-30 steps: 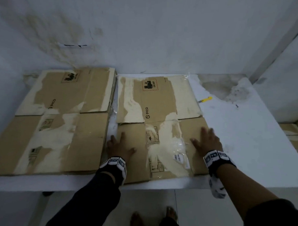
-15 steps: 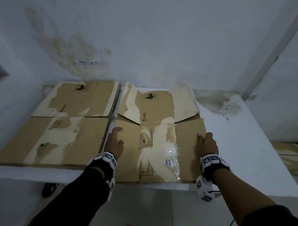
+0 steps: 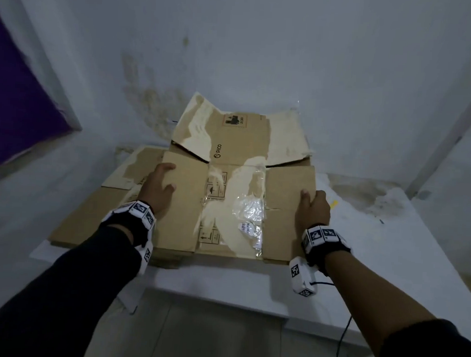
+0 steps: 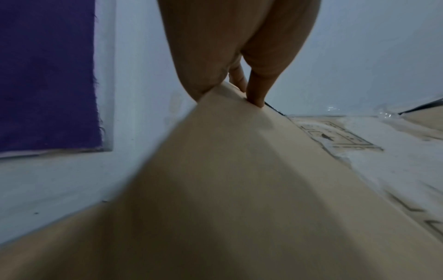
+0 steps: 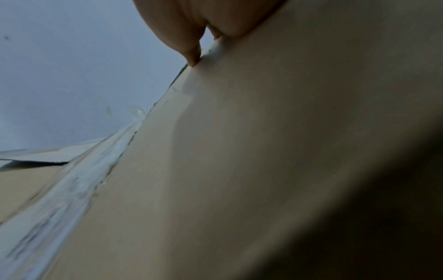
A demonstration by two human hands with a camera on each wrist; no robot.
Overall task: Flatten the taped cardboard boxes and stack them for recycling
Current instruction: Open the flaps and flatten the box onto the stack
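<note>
Flattened box (image 3: pixel 236 202) being held just above the table (image 3: pixel 388 239), partly overlapping a second box (image 3: pixel 97 215) lying flat at left. Far flaps tilting upward toward the wall (image 3: pixel 261 58); near panels lying roughly level. Left hand (image 3: pixel 157 191) gripping the left edge, thumb on top and fingers wrapping the edge, as confirmed in the left wrist view, where the fingers (image 4: pixel 258 94) are curling over the cardboard rim. Right hand (image 3: pixel 312 208) gripping the right edge, thumb on top, remaining fingers tucked out of sight below; the right wrist view showing a fingertip (image 5: pixel 193 60) pressing on the board edge.

Brown corrugated cardboard, surface layer peeled away in pale, ragged patches. Clear crinkled tape (image 3: pixel 250 206) running along the centre seam, glossy, with a small printed label (image 3: pixel 244 227) beneath. Black handling symbols and "PICO" lettering printed on the panels.

Table being white and flat, stained grey-brown at its far right corner. A small yellow item (image 3: pixel 334 203) lying just beside the right hand, too small to identify. Wall being pale, matte, blotched with brown damp marks. Purple cloth (image 3: pixel 19 101) hanging at left. Tiled floor (image 3: pixel 208 333) showing below the table edge.
</note>
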